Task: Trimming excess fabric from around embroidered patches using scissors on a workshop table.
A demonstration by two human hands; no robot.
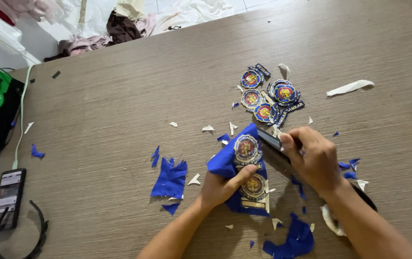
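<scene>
Blue badge cloth (230, 160) sits pinched in the left hand (223, 187) grip; right hand (314, 160) grip clasps dark scissors (270, 140).

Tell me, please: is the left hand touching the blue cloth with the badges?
Touching. The head view shows the left hand gripping the blue cloth, thumb pressed across its front.

A black rectangular phone (7, 197) lay near the left edge of the brown wood-grain table (119, 120), its lit screen showing pale blocks. Toward the far right part of the table sat a cluster of round embroidered badges (268, 96), blue-rimmed with red and yellow centres, touching one another. Two similar round badges showed on the blue cloth piece (237, 165) nearer the front edge.
</scene>
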